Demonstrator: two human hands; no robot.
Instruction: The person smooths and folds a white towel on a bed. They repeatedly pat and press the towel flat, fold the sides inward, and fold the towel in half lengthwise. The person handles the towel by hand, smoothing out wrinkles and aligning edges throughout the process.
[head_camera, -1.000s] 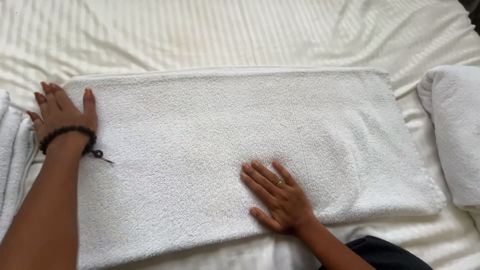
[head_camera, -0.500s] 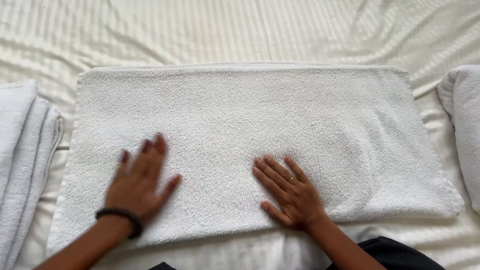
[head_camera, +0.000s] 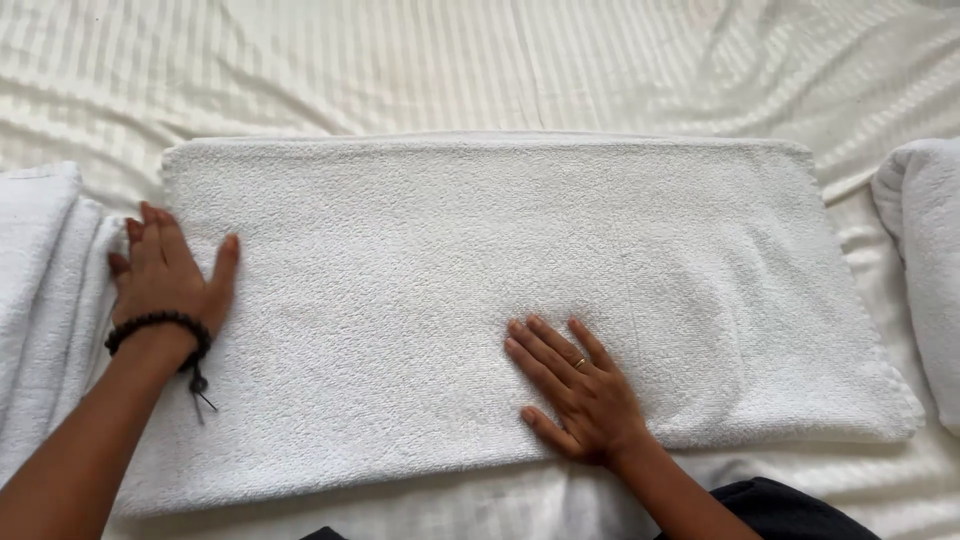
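striped white bed sheet (head_camera: 420, 60) under a folded white towel (head_camera: 520, 260).
left hand (head_camera: 170, 275) lay flat at its left edge, right hand (head_camera: 575, 385) flat near the front; both grips wide, holding nothing.

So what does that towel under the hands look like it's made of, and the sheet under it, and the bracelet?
The towel looks like white terry cloth, probably cotton: a nubbly, looped, matte pile. The sheet looks like a smooth woven fabric with fine tone-on-tone stripes and soft creases; the fibre cannot be told. The bracelet on the left hand is a string of small dark round beads, perhaps wood or stone.
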